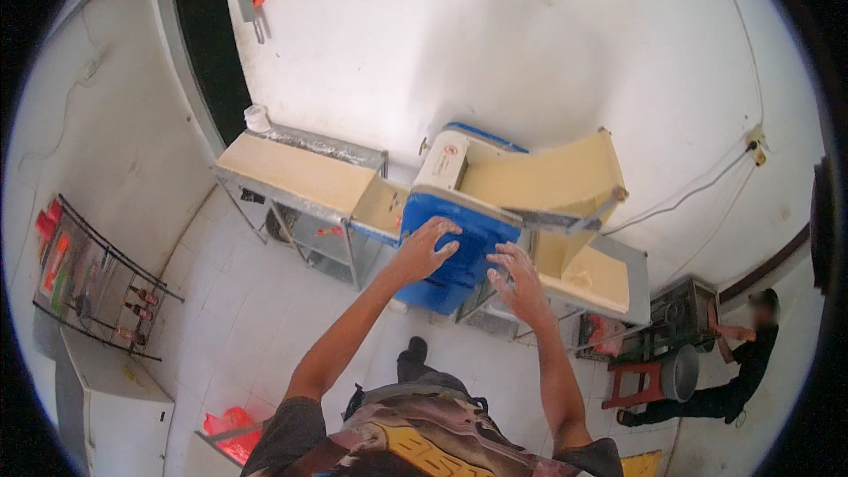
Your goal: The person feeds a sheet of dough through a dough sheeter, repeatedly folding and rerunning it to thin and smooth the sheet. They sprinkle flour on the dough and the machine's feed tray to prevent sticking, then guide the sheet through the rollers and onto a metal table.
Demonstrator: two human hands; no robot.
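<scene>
blue machine housing [459,252] | left hand [424,249] flat on it | right hand [521,281] beside

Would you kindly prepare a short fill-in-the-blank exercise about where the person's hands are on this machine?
1. The left hand rests on the machine's ____ housing.
2. The right hand is open, with its fingers ____.
3. The conveyor belts on both sides of the machine are ____ in colour.
4. Another person is at the picture's ____ edge.

Missing words: blue; spread; cream; right
</scene>
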